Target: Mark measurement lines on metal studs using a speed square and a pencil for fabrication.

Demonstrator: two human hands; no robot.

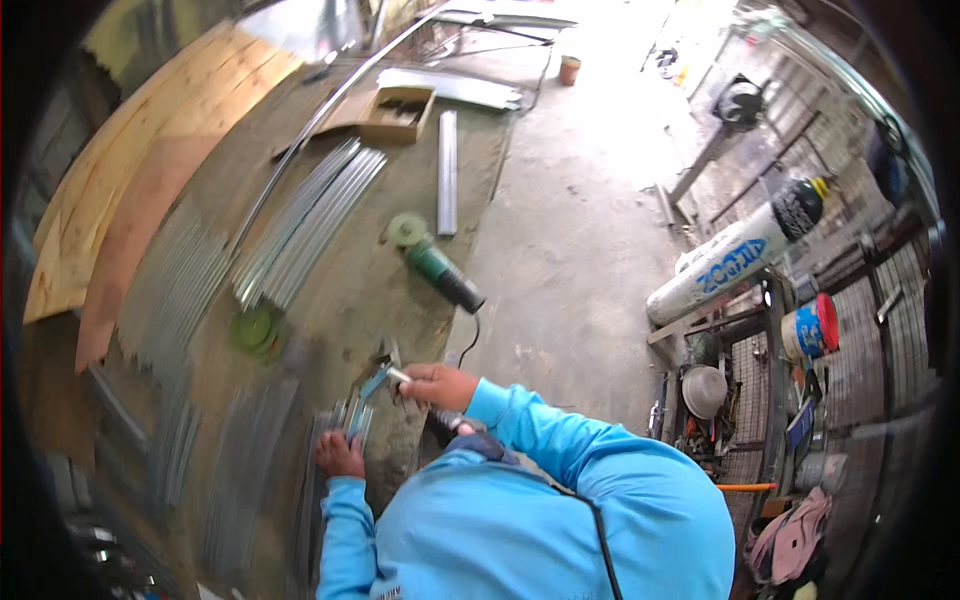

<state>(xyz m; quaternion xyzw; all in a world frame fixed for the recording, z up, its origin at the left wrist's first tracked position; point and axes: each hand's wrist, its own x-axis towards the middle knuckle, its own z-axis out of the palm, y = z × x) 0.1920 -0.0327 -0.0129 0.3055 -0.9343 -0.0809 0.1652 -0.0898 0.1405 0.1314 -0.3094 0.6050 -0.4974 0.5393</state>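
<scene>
Presently, the right hand (438,385) is closed on a short, pale rod-shaped piece (399,376), which sits just beside a metal tool (390,354) too blurred to identify further. The left hand (341,453) lies nearer the person, back upward, touching narrow metal strips (358,418); whether it grips or merely presses them cannot be told. Both the pale piece and the strips are at the near part of the grey work surface (408,182), toward its right edge. Beyond the hands lies a green angle grinder (440,275), disc end away from the person, its black cable (475,340) trailing from the near end. A green disc (257,332) lies to the left. Farther off are bundled metal channels (315,225), a single channel (448,172) and an open cardboard box (398,128)
</scene>
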